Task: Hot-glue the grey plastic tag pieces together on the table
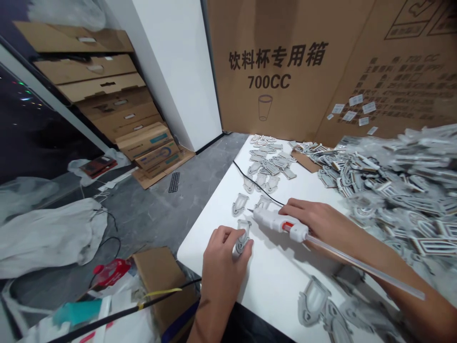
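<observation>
Grey piece (244,226) is in the left hand (224,252), near the left edge of the tabletop (212,219), not far from its near-left corner. Progress: looks mid-run, one piece in hand. Spread-out pieces (272,166) lie toward the far end, some overlapping; maybe done ones, but any glue on them is too small to make out. Big heap (421,205) fills the right side, partly under clear plastic, probably what's left, and looks far larger than the spread-out lot. More loose pieces (314,300) by the near edge; done or not, can't tell. Lone piece (240,204) lies flat just beyond the held one; another piece (263,202) is partly hidden behind the glue gun (270,220).

Left grip: pinches the held piece between thumb and fingers, piece tilted, upper end sticking out past the fingertips; can't tell if its lower end touches the tabletop. Right hand (317,216): grip wrapped around the glue gun, clear glue stick (367,270) trailing out the back. Nozzle (251,210) points toward the left edge, near the held piece's upper end but apart from it. Black cord (255,183) runs from the left edge to behind the gun.
</observation>
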Available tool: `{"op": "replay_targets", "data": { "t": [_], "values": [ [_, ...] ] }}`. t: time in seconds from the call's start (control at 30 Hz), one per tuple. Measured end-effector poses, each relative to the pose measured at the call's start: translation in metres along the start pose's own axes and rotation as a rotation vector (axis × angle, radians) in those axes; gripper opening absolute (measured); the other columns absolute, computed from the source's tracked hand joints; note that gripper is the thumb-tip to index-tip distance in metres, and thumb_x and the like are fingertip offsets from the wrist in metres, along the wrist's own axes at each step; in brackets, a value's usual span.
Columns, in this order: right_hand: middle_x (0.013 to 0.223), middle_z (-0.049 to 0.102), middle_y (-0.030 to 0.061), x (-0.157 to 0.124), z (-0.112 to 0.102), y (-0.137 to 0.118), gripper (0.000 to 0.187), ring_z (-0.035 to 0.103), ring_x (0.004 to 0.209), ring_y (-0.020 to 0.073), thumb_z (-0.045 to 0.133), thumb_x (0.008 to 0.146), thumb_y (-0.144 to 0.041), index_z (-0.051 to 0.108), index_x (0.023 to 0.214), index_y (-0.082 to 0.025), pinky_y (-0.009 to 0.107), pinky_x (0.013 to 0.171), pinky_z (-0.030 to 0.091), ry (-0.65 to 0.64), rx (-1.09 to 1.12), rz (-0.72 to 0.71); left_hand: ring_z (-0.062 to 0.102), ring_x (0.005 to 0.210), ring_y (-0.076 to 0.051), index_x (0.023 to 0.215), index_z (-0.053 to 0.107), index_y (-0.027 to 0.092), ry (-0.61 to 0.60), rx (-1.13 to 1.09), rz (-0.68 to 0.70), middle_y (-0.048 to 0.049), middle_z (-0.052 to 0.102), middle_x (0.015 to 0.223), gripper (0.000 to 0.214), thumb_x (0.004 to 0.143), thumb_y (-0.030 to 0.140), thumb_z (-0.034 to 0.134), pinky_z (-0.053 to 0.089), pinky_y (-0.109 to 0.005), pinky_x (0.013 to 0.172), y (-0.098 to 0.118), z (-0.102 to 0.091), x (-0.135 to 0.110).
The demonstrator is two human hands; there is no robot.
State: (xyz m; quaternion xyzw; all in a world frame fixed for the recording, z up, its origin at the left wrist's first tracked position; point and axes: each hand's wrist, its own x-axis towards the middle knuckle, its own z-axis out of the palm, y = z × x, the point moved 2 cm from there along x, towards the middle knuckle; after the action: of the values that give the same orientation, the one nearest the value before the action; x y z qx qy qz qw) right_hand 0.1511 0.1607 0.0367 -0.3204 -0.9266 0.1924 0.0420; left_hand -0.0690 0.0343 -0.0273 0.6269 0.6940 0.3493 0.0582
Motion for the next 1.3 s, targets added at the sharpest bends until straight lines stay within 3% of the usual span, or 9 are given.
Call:
{"op": "replay_targets", "data": {
  "t": [0.23,0.8,1.3],
  "values": [
    [0.102,0.072,0.0073,0.003,0.002,-0.015,0.019,0.067,0.093,0.026,0.054,0.091,-0.015,0.067,0.103,-0.022,0.034,0.081,0.041,-0.151,0.005,-0.005,0.068,0.097,-0.024,0.11,0.074,0.025,-0.089,-0.064,-0.011,-0.0054,0.069,0.105,0.022,0.089,0.018,0.071,0.057,-0.04,0.088,0.003,-0.008,0.003],
    [0.097,0.07,0.0055,0.004,0.01,-0.015,0.01,0.065,0.087,0.0243,0.052,0.097,-0.023,0.061,0.093,-0.022,0.033,0.075,0.036,-0.171,0.005,-0.031,0.066,0.093,-0.022,0.111,0.075,0.023,-0.088,-0.054,-0.003,-0.0041,0.067,0.098,0.026,0.088,0.012,0.069,0.056,-0.038,0.085,0.006,-0.009,0.003],
    [0.095,0.071,0.0062,0.004,0.012,-0.016,0.022,0.064,0.086,0.025,0.047,0.104,-0.036,0.057,0.089,-0.023,0.034,0.072,0.034,-0.191,0.019,-0.022,0.065,0.092,-0.023,0.11,0.076,0.021,-0.089,-0.046,-0.003,-0.0044,0.067,0.097,0.026,0.087,0.011,0.07,0.056,-0.038,0.084,0.007,-0.009,0.003]
  ]
}}
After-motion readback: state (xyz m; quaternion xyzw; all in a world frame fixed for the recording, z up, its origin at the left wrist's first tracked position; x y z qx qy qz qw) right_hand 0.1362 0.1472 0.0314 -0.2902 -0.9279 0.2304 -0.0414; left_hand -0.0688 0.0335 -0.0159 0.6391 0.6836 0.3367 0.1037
